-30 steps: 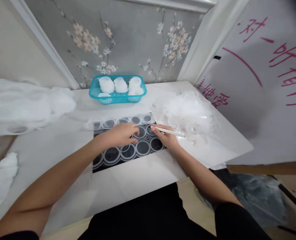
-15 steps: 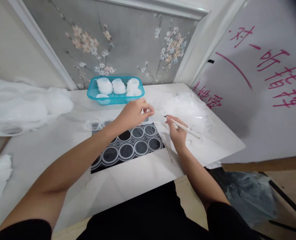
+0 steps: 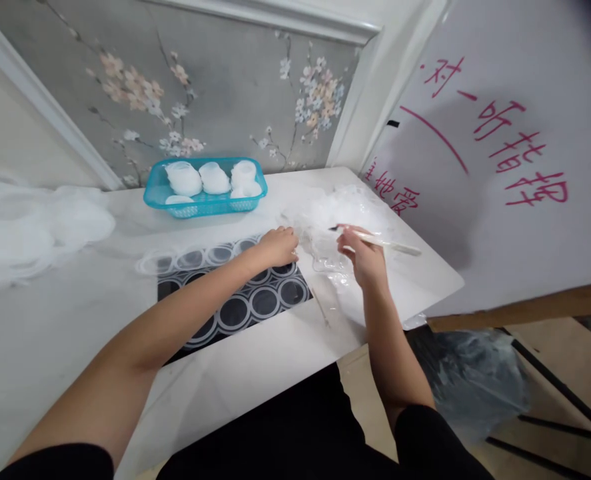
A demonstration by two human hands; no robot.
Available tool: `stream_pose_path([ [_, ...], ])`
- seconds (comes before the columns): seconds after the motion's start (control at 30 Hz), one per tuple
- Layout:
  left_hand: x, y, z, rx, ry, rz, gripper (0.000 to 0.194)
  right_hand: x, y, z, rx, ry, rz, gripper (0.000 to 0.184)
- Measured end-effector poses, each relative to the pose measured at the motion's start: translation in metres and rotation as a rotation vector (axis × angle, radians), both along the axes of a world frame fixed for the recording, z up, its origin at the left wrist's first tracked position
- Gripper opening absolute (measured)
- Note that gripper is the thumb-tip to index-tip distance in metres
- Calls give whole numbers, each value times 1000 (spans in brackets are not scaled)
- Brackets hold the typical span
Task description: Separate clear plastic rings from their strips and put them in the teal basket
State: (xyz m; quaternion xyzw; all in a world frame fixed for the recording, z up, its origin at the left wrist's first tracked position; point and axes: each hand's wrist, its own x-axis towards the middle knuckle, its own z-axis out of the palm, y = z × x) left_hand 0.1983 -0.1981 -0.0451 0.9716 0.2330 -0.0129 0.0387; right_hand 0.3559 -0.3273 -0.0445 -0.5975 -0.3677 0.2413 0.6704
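Observation:
My left hand [image 3: 280,247] is at the upper right end of a black sheet [image 3: 172,289] printed with rows of grey-ringed circles. Its fingers are bent downward and close together; anything between them is hidden. In my right hand [image 3: 368,261] is a slim white pen-like tool [image 3: 395,247], its dark tip pointing left over a pile of clear film pieces [image 3: 332,210]. Thin translucent rings [image 3: 148,263] lie along the sheet's far edge. My left forearm covers part of the sheet.
A blue basket [image 3: 205,207] with stacks of white rounds stands at the back of the white table [image 3: 65,333]. Translucent ring sheets [image 3: 35,227] are heaped at the left. Beside the sheet lies a thin stick [image 3: 320,307]. A whiteboard [image 3: 475,253] with red writing borders the right side.
The view has turned right. My left hand has come down to the sheet's right end from a raised pinch. My right hand has shifted right with the white tool, away from my left.

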Motion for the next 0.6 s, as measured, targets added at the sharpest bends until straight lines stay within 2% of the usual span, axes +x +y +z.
stream_pose_path([
  [0.1,4,5,-4,-17,37,-53,24,4,-29,13,-315,-125,397,27],
  [0.17,10,8,-3,-32,63,-82,25,4,-50,17,-434,-270,579,26],
  [0.23,17,10,4,-59,90,-102,26,1,-66,14,-482,-349,691,26],
  [0.3,25,11,15,-96,118,-109,27,-3,-75,8,-488,-362,690,27],
  [0.43,42,7,37,-110,173,-19,29,-6,-75,-4,-504,-400,547,30],
  [0.5,46,3,40,-92,207,33,33,-4,-69,-8,-486,-422,503,29],
  [0.6,45,-4,33,-79,237,50,37,2,-60,-14,-456,-440,442,29],
])
